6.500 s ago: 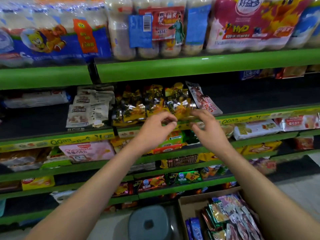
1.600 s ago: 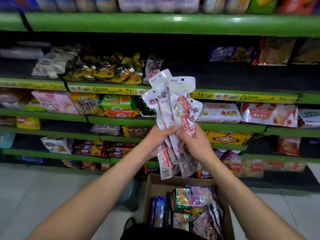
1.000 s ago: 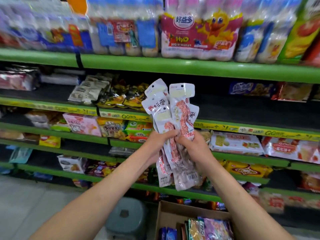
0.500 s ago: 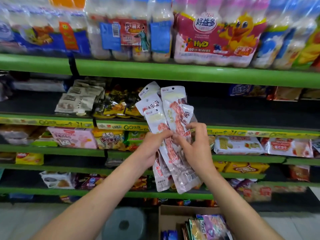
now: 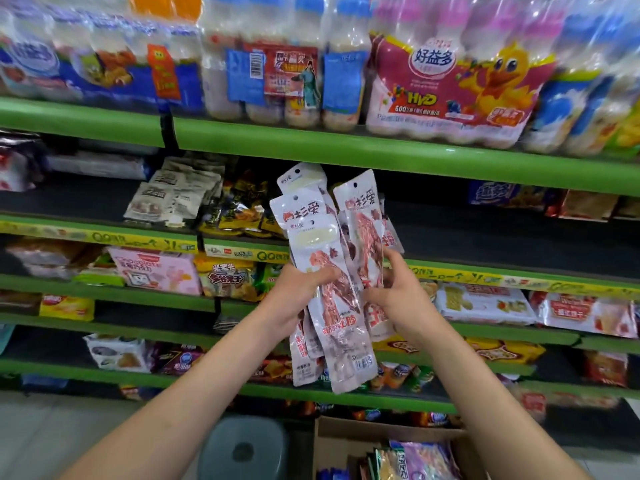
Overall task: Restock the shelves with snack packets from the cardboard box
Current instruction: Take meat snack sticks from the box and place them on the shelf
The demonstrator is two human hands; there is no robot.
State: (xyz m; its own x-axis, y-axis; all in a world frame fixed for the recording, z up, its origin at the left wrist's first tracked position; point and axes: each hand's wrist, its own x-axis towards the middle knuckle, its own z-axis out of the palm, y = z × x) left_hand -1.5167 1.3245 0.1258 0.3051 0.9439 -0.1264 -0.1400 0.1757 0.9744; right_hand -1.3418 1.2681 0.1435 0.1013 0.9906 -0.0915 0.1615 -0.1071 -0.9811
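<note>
A fan of several long white snack packets (image 5: 332,271) with red meat pictures stands upright in front of the shelves. My left hand (image 5: 298,292) grips the left packets at mid-height. My right hand (image 5: 394,292) holds the right-hand packet, which sits a little apart from the others. The open cardboard box (image 5: 349,431) lies on the floor at the bottom, with colourful packets (image 5: 412,459) inside. Behind the fan is the second green shelf (image 5: 485,237), dark and bare to the right of gold packets (image 5: 242,216).
Bottled drink multipacks (image 5: 450,81) fill the top shelf. White pouches (image 5: 173,195) lie left of the gold packets. Lower shelves hold a pink pack (image 5: 156,271), biscuit packs (image 5: 485,303) and more snacks. A grey round stool (image 5: 242,448) stands left of the box.
The bundle came up from above the box to shelf height. In the last half second my right hand has drawn one packet slightly to the right of the rest.
</note>
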